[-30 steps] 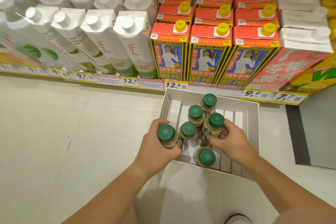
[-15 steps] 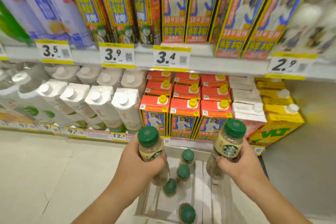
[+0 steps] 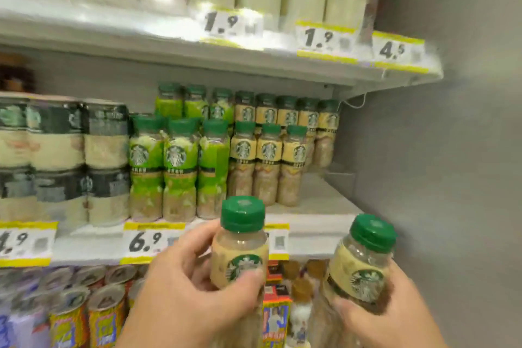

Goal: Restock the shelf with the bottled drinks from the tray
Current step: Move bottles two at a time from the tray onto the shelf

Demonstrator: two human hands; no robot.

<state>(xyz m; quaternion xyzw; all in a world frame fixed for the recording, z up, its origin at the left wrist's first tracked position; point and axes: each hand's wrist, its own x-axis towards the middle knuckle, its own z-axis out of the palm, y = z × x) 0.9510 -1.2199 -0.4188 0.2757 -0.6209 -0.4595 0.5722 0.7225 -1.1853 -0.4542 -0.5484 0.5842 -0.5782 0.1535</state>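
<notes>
- At the left end of the middle shelf [image 3: 319, 202] you have stacked cans with dark bands [image 3: 70, 150], too blurred to read.
- Just right of them stand the green-labelled bottles [image 3: 175, 155], in rows running back from the front edge.
- The cream-labelled bottles [image 3: 268, 155] stand touching those and fill on toward the shelf's right end.
- On the front edge, a price tag [image 3: 147, 241] reading 6.9 sits just left of your raised bottle.
- Below that edge, at the left, canned drinks [image 3: 96, 305] show their tops on the next shelf down.
- Your left grip [image 3: 192, 291] is wrapped round the left bottle [image 3: 240, 246], with the thumb across its label. The bottle has a green cap, is upright, and is held in front of the shelf's front edge below the cream-labelled row.
- Your right grip [image 3: 395, 311] clasps the right bottle [image 3: 364, 263] low on its body. Its green cap tips a little to the right, and it is held in front of the shelf's front right corner, well apart from the left bottle.
</notes>
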